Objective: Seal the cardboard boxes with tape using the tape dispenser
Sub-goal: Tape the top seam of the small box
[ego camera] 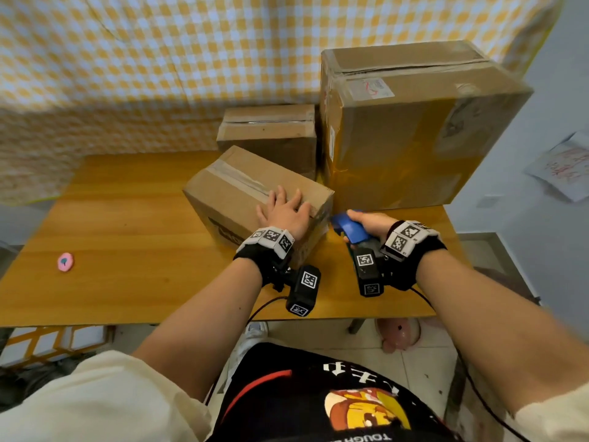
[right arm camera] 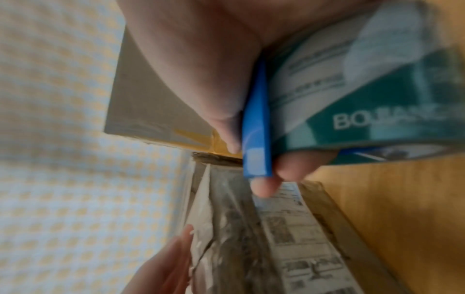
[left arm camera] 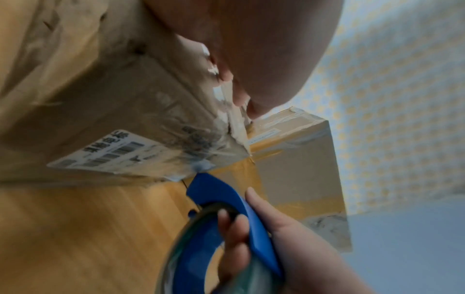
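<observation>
A small cardboard box [ego camera: 242, 186] sits turned at an angle in the middle of the wooden table [ego camera: 127, 224], with a strip of tape along its top seam. My left hand [ego camera: 283, 210] lies flat on the box's near right top corner, fingers spread. My right hand [ego camera: 366, 226] grips the blue tape dispenser [ego camera: 349, 229] just right of the box, its nose near the box's right end. In the left wrist view the dispenser [left arm camera: 226, 199] points at the lower corner of the labelled box side [left arm camera: 113, 151]. The tape roll [right arm camera: 365, 99] fills the right wrist view.
A large taped cardboard box [ego camera: 408, 122] stands at the back right, close behind the dispenser. A medium box [ego camera: 271, 132] sits behind the small one. A pink round item [ego camera: 65, 261] lies at the table's left front. Checked cloth hangs behind.
</observation>
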